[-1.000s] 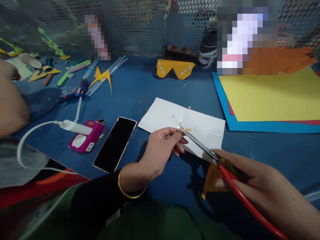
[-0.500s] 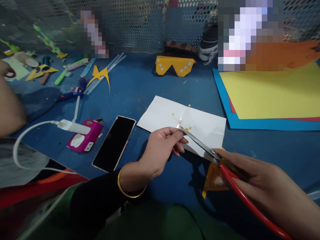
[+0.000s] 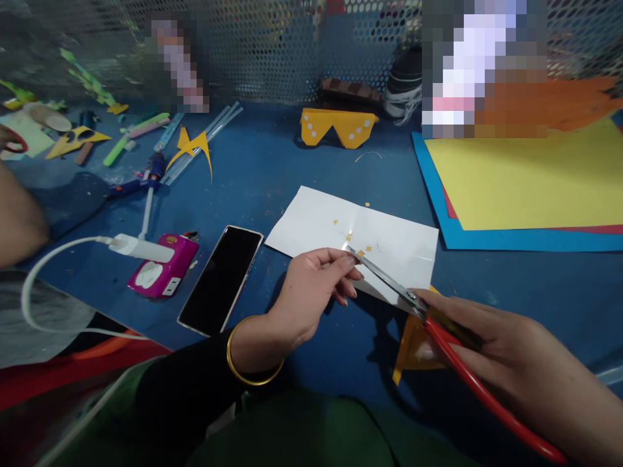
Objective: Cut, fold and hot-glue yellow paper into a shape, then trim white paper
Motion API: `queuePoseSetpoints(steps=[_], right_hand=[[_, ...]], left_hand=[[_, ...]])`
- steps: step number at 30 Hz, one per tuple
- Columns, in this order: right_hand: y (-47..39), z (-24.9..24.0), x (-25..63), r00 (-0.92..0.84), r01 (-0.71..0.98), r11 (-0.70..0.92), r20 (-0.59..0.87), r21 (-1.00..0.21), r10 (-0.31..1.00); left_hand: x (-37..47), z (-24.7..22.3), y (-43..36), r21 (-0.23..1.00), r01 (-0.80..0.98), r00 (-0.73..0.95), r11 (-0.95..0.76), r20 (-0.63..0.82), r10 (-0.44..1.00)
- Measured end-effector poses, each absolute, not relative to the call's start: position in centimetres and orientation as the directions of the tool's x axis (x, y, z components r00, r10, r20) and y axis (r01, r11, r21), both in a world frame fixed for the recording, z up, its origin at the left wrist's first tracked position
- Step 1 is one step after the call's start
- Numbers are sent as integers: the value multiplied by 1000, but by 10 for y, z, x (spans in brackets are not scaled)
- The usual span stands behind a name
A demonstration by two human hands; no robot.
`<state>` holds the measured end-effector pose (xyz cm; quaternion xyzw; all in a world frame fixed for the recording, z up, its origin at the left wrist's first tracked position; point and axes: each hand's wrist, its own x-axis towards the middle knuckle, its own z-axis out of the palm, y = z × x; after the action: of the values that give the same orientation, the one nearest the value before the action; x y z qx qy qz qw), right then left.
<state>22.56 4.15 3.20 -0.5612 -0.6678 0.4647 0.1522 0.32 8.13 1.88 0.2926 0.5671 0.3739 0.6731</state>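
My right hand (image 3: pixel 491 344) is closed round red-handled scissors (image 3: pixel 411 297), whose blades point left to the fingertips of my left hand (image 3: pixel 316 285). Thumb and forefinger of my left hand are pinched together at the blade tips; what they hold is too small to make out. Beneath lies a folded white paper (image 3: pixel 311 214) with several tiny yellow squares (image 3: pixel 368 249) on it. An orange-yellow paper piece (image 3: pixel 413 344) is partly hidden under my right hand. A yellow mask shape (image 3: pixel 360 133) with small pale squares stands farther back.
A phone (image 3: pixel 221 279) and a magenta power adapter (image 3: pixel 182 263) with a white cable are on the left. Coloured sheets (image 3: pixel 525 185) lie at right. Farther left are a glue gun (image 3: pixel 154 167), clear sticks and another person's arm (image 3: pixel 19 214).
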Motion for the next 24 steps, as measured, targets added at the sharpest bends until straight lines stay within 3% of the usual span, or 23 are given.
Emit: queuePoseSetpoints(steps=[20,24], right_hand=[[43,38,224,-318,625,-79,-346,-776,883],[43,37,225,-251,620,-119,-339,-776,906]], left_hand=[[1,17,81,817,-187,100,545,-536,838],[2,18,81,821,-193,90,538,-531,843]])
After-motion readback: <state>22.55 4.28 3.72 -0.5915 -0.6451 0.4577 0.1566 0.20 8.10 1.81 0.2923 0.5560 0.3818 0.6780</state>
